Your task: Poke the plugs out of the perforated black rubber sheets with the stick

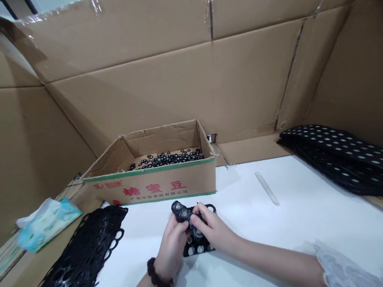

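Observation:
Between my two hands is a black perforated rubber sheet (198, 248), bent or rolled over at its upper part, with rows of round holes. My left hand (174, 239) grips its left edge, thumb on top. On the right side my right hand (211, 230) pinches the folded part with thumb and fingers. Whether rings sit in the holes under my fingers I cannot make out. Behind my hands stands an open cardboard box (168, 182) with many small black rings (169, 158) inside.
To the left lies a stack of black sheets with large holes (67, 266), beside a tissue pack (47, 225). More perforated black sheets (344, 159) are piled at the right. A translucent strip (266, 188) rests on the white table (308, 213). Cardboard walls (171, 81) enclose the back and sides.

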Available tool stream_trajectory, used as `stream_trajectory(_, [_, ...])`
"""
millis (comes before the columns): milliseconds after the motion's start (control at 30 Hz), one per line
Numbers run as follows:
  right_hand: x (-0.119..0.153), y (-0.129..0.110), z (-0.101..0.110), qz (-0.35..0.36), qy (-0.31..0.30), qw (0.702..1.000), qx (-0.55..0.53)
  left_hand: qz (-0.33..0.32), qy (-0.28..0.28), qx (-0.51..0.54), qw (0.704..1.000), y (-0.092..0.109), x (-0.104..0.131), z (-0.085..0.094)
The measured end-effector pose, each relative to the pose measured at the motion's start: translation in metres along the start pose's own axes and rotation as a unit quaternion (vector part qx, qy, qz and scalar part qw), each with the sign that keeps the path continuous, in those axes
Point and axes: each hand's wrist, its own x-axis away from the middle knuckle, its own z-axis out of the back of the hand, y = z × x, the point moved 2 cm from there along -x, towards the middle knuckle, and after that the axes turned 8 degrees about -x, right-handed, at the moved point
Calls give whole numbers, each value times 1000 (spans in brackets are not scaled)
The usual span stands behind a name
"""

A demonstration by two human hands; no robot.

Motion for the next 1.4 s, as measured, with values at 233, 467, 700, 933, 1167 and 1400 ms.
stream_trajectory(233, [-3,2,-11,-91,-27,971,-218,-43,26,-152,987,-2,2,0])
stream_trajectory(467, [-3,-15,-1,-170,-55,943,-279,-36,33,-131,990,-4,4,-3])
stream_trajectory(700, [-1,-12,-2,-140,-28,946,-292,-43,23,-88,995,-3,5,-5])
stream_trajectory(933, [-1,-14,7,-92,-11,962,-258,-40,32,-78,996,-2,6,-5])
stream_trajectory(1167, [2,-10,14,-81,32,965,-246,-26,36,-47,998,4,5,-6])
stream_trajectory(1400, [-4,-16,62,40,238,963,-123,-82,125,-35,988,9,-3,11])
